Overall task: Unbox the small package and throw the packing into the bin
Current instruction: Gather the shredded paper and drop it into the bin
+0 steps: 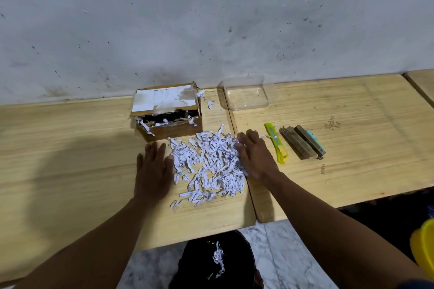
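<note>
Shredded white paper [209,164] heaped between hands

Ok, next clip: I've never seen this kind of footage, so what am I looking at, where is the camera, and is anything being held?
There is no machine: one camera worn on a person's head looks down at their bare hands. The left hand and right hand lie flat and open on either side of a pile of white shredded paper on the pale wooden table; neither holds anything. Behind the pile stands an opened brown cardboard box. To the right are a clear plastic tub, a yellow-green utility knife and brown stick-shaped packets. Below the table edge is a black bin with some shreds in it.
</note>
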Demonstrator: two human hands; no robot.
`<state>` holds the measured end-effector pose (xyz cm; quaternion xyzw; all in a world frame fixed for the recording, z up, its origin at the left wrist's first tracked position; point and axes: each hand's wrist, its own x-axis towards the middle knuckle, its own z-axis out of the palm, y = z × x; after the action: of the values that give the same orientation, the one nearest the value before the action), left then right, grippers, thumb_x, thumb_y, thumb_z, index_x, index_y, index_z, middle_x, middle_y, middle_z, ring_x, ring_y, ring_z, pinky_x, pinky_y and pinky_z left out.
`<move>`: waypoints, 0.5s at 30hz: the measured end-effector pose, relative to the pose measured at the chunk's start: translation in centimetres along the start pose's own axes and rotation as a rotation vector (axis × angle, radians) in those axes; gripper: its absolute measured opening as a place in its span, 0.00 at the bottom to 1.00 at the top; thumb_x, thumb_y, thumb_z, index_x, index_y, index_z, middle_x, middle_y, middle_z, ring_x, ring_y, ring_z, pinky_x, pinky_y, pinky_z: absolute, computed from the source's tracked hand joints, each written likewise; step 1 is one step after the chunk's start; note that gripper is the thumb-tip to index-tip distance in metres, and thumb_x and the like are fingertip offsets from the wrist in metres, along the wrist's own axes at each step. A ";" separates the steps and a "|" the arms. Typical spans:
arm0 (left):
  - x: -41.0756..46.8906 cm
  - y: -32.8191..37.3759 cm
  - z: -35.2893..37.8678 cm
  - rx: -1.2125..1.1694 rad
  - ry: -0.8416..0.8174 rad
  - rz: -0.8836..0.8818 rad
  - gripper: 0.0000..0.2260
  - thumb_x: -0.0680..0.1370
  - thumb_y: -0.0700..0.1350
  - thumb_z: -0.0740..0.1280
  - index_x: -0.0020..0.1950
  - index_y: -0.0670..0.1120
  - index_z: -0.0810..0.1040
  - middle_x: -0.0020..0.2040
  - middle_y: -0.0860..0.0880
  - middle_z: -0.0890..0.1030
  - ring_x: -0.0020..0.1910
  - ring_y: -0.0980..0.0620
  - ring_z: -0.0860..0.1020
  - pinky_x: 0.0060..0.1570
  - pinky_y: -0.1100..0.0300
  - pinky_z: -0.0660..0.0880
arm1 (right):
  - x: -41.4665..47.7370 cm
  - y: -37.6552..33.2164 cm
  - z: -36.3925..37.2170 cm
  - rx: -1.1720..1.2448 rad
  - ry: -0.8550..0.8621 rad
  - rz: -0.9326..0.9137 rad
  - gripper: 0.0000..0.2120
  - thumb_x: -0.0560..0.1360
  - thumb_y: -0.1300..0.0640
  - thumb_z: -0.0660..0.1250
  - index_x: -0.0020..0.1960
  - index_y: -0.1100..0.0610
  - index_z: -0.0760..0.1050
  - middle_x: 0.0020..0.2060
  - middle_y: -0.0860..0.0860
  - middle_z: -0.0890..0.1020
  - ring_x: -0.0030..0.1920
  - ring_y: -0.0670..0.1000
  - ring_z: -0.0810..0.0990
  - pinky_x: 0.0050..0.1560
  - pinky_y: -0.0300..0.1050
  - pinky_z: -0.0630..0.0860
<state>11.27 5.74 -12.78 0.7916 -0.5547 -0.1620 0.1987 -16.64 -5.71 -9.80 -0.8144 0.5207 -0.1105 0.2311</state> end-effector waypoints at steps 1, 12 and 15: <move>0.0 0.1 0.1 -0.017 -0.005 0.021 0.31 0.79 0.59 0.45 0.76 0.44 0.65 0.78 0.42 0.63 0.80 0.46 0.54 0.77 0.47 0.49 | -0.4 -0.6 0.0 0.039 -0.023 -0.016 0.20 0.84 0.52 0.53 0.72 0.59 0.69 0.66 0.60 0.71 0.69 0.60 0.67 0.67 0.54 0.68; 0.2 1.2 -0.8 -0.014 0.130 0.057 0.23 0.80 0.54 0.51 0.72 0.48 0.69 0.68 0.47 0.75 0.69 0.46 0.71 0.71 0.42 0.60 | -0.2 1.1 -0.3 0.006 0.115 0.085 0.24 0.84 0.49 0.54 0.78 0.56 0.61 0.78 0.56 0.62 0.78 0.53 0.55 0.76 0.51 0.55; -0.1 0.8 -0.1 -0.004 0.053 0.060 0.26 0.81 0.56 0.50 0.76 0.48 0.65 0.74 0.45 0.69 0.76 0.46 0.63 0.75 0.41 0.53 | -0.6 0.8 0.4 0.029 0.035 0.154 0.25 0.84 0.47 0.52 0.79 0.56 0.58 0.79 0.58 0.57 0.80 0.54 0.49 0.78 0.51 0.51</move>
<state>10.61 5.57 -12.30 0.7781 -0.5725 -0.1360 0.2197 -17.37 -5.34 -10.48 -0.7665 0.5840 -0.1140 0.2416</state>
